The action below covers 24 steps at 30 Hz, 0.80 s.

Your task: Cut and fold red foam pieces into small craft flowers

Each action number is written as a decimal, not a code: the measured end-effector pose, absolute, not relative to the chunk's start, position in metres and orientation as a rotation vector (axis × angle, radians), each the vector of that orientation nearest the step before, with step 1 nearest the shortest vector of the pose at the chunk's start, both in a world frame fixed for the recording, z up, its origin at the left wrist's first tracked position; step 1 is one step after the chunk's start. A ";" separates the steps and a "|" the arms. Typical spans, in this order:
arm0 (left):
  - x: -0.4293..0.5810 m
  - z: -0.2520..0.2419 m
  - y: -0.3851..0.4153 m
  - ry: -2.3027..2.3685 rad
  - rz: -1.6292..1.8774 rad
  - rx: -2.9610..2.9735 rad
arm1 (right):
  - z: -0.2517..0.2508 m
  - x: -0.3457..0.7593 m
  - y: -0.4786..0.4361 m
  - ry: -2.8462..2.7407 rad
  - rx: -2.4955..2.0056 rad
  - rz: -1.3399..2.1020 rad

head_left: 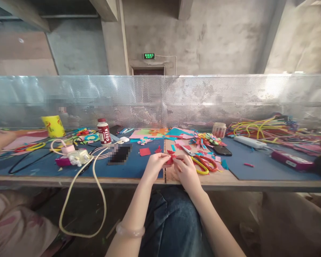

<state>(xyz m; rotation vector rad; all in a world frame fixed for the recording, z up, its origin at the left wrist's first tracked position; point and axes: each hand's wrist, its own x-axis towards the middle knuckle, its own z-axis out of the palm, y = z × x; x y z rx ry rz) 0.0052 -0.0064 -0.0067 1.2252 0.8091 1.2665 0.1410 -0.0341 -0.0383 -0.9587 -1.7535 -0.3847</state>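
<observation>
Both my hands meet at the table's front edge, pinching a small piece of red paper between them. My left hand grips its left side with curled fingers. On the other side, my right hand closes on it with thumb and fingertips. Scissors with red and yellow handles lie just right of my right hand. A red paper square and small red scraps rest on the blue mat just beyond my hands.
A phone lies left of my hands, a Costa bottle and yellow cup further left. Coloured paper, a paper flower, a power strip and coloured strips cover the right. Another person's hand shows at far left. A perforated metal screen backs the table.
</observation>
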 end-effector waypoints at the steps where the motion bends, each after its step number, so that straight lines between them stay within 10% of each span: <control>1: 0.005 -0.006 -0.006 0.809 1.269 1.221 | -0.039 0.141 -0.033 -1.757 -0.955 -0.384; 24: 0.006 -0.009 -0.002 0.848 1.298 1.202 | -0.046 0.141 -0.026 -1.795 -0.954 -0.326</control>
